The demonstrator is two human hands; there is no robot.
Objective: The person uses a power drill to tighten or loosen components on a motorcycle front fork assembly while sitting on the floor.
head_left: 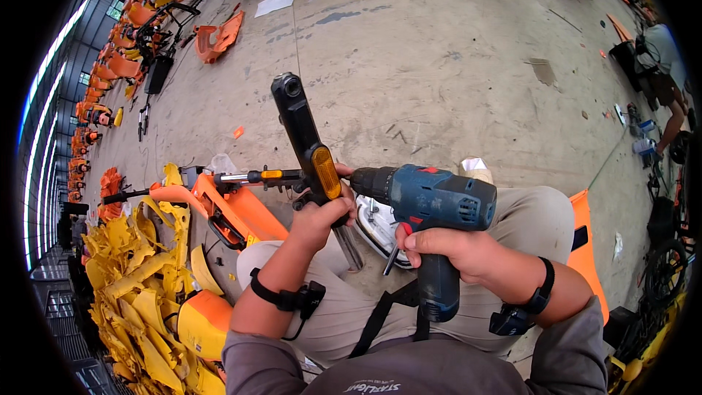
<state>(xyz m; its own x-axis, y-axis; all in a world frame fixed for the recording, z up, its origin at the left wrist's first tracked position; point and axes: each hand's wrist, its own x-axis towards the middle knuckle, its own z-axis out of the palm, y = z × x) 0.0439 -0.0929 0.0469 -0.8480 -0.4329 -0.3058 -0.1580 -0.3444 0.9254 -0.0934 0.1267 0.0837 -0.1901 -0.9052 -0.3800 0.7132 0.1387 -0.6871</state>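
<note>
In my left hand (319, 221) is a black scooter fork leg (298, 113), gripped near its lower end. It carries an oblong amber reflector (324, 170), and a bare metal tube (348, 249) sticks out below my fingers. My right hand (450, 249) is wrapped round the handle of a blue and black cordless drill (439, 196). Its chuck (371, 184) points left at the fork leg, close to my left fingers; I cannot tell whether the bit touches. A thin metal rod (391, 262) shows beside my right fingers.
To the left lie an orange body panel (241, 212), another fork leg (252, 176) and a heap of broken yellow panels (139, 285). A white round-edged part (380, 227) sits between my knees. Another person (662, 66) works at the right. Orange scooters (121, 66) line the left wall.
</note>
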